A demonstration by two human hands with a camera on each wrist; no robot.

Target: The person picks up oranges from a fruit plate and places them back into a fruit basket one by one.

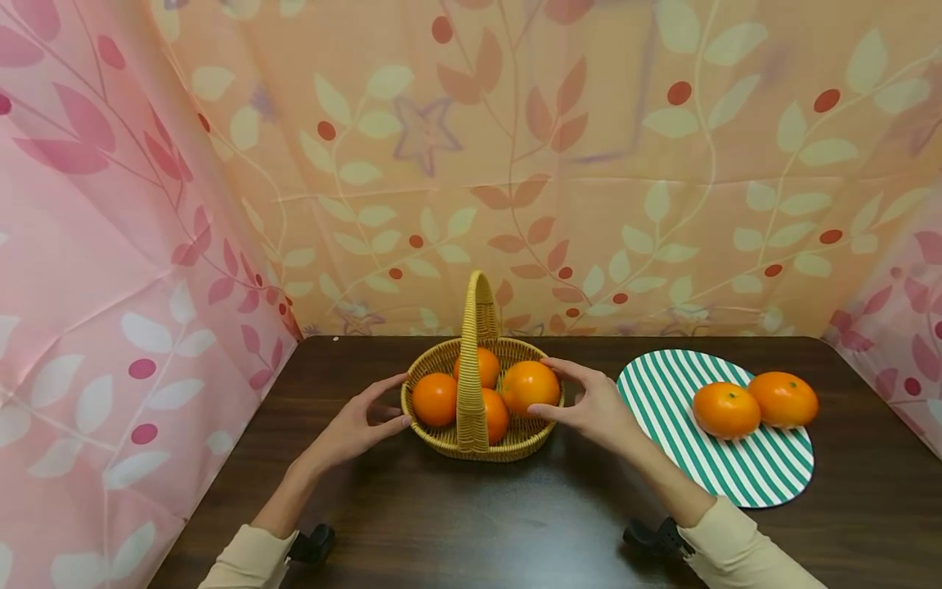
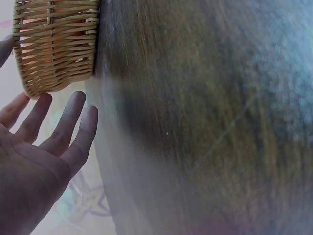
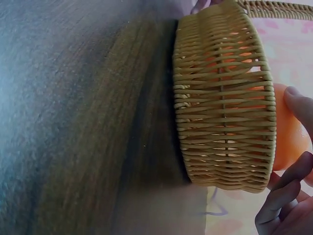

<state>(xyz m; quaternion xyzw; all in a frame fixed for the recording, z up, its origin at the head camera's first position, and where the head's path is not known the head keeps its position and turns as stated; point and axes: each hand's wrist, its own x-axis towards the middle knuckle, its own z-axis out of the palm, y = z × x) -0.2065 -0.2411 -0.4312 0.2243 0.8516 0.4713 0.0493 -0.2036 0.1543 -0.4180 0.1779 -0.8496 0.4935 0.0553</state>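
A yellow wicker basket [image 1: 471, 446] with a tall arched handle stands on the table and holds several oranges [image 1: 434, 400]. My left hand [image 1: 361, 421] is at the basket's left rim, thumb and fingers spread apart. In the left wrist view, the fingertips [image 2: 45, 98] reach the basket's end, and the fingers look relaxed. My right hand [image 1: 594, 406] holds the large orange [image 1: 530, 388] at the basket's right side, thumb on its near side and fingers on the far side. The right wrist view shows this orange [image 3: 288, 129] above the rim; its lower part is behind the weave.
To the right lies an oval green-and-white striped placemat [image 1: 662, 388] with two oranges [image 1: 726, 411] side by side on its right part. The dark wooden table [image 1: 471, 523] ends at a floral curtain [image 1: 353, 204] behind and at the sides.
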